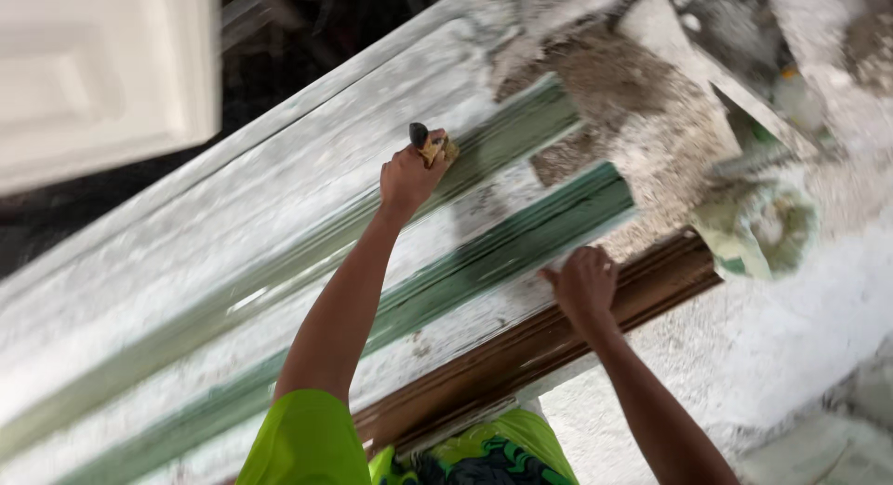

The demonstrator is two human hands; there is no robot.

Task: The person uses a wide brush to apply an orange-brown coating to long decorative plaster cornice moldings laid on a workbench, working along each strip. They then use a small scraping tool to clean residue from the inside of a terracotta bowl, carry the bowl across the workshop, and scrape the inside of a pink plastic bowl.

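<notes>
The left hand (409, 176) is closed in a fist around a small folded pad of tan sandpaper (437, 150) with a dark tip showing above the knuckles, pressed onto a long moulded wooden door frame (233, 262) that runs diagonally across the view. Under the grip, the frame is chalky white and dusty, with 2 ridged green grooves (521, 243) running just below and beside it. The left arm reaches out nearly straight. The right hand (584, 285) lies flat, fingers spread and holding nothing, on the frame's edge beside a bare brown ribbed strip (558, 327). Beyond the grip, a rough grey-brown patch (633, 104) looks gritty.
</notes>
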